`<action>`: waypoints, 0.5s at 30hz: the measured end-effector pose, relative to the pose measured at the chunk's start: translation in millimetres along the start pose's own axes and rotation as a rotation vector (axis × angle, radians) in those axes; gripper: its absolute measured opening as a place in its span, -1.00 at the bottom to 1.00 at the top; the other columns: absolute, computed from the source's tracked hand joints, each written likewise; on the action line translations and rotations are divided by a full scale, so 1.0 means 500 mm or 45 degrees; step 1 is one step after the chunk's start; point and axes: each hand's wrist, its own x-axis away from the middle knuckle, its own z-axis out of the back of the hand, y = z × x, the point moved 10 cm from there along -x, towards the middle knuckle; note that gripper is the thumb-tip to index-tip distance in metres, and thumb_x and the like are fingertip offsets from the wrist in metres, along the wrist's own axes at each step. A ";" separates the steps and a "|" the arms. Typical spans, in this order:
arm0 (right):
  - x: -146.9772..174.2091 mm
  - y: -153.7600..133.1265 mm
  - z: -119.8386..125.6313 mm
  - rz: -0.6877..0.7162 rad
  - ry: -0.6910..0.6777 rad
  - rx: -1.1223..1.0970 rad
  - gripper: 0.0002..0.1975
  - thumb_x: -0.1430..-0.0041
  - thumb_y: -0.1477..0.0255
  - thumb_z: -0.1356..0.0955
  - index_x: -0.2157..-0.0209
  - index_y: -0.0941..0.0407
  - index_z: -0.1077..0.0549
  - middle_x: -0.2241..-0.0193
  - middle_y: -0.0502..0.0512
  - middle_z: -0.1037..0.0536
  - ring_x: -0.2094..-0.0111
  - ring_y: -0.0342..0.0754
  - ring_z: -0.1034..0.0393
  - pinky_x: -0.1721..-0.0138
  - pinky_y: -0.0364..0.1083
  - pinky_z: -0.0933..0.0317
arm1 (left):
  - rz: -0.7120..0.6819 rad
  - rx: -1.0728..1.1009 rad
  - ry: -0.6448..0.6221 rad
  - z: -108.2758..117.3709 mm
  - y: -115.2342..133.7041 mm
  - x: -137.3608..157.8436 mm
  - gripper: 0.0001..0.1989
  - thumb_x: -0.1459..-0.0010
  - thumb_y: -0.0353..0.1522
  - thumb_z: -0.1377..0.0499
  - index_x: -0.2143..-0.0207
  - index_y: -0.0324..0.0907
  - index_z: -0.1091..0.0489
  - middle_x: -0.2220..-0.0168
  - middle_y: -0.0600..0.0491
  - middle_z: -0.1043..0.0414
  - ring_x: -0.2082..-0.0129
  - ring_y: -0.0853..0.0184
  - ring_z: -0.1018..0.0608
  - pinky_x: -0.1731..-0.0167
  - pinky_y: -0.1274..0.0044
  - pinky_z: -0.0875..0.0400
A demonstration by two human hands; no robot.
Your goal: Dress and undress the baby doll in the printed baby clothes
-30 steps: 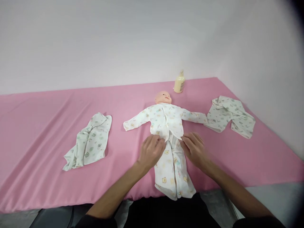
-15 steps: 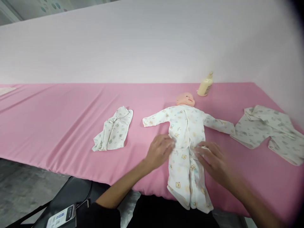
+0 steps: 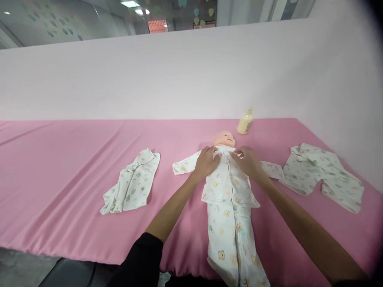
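Note:
A baby doll [image 3: 224, 138] lies face up on the pink-covered table, in a white printed long-sleeved baby shirt [image 3: 218, 185] and matching baby pants [image 3: 223, 235]. My left hand [image 3: 207, 162] is at the shirt's upper chest, below the shoulder on the left, its fingers curled on the cloth. Opposite it, close to the collar, the bent fingers of my right hand [image 3: 249, 162] pinch the fabric. Both hands partly cover the shirt's shoulders. The shirt's hem lies spread over the top of the pants.
To the left lies a folded white printed garment [image 3: 134, 183]. A second pair of printed pants [image 3: 323, 173] is on the right, touching the doll's sleeve end. Behind the doll's head stands a pale yellow pump bottle [image 3: 245, 122], near the white wall [image 3: 149, 83].
Both hands have moved up from the doll's waist to the upper chest. The shirt's hem now lies flatter and wider over the pants. The view has tilted upward.

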 end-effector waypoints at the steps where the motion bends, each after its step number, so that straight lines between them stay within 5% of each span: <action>1: -0.018 -0.016 -0.011 0.015 -0.031 0.054 -0.66 -0.20 0.13 -0.29 0.28 0.14 -0.44 0.22 0.21 -0.52 0.24 0.04 -0.41 0.20 -0.01 -0.26 | -0.043 -0.056 -0.036 -0.009 0.010 -0.016 -0.68 -0.27 -0.31 0.00 -0.02 -0.21 -0.33 -0.03 -0.13 -0.36 -0.07 0.16 -0.37 -0.08 0.30 -0.26; 7: -0.076 -0.082 -0.067 0.090 -0.357 0.729 -0.75 -0.26 0.35 -0.25 0.25 0.21 -0.48 0.24 0.33 -0.57 0.25 0.12 -0.49 0.34 -0.05 -0.24 | -0.294 -0.334 -0.090 -0.047 0.045 -0.049 -0.69 -0.24 -0.47 0.08 0.10 -0.25 -0.41 0.00 -0.13 -0.34 0.03 0.16 -0.36 0.00 0.34 -0.29; 15: -0.083 -0.153 -0.095 0.276 -0.547 0.958 -0.78 -0.17 0.60 -0.28 0.22 0.22 -0.55 0.20 0.37 -0.59 0.15 0.18 -0.51 0.25 -0.03 -0.28 | -0.371 -0.432 -0.120 -0.055 0.045 -0.048 -0.71 -0.27 -0.42 0.05 0.22 -0.24 -0.47 -0.06 -0.10 -0.33 0.05 0.14 -0.35 0.02 0.30 -0.30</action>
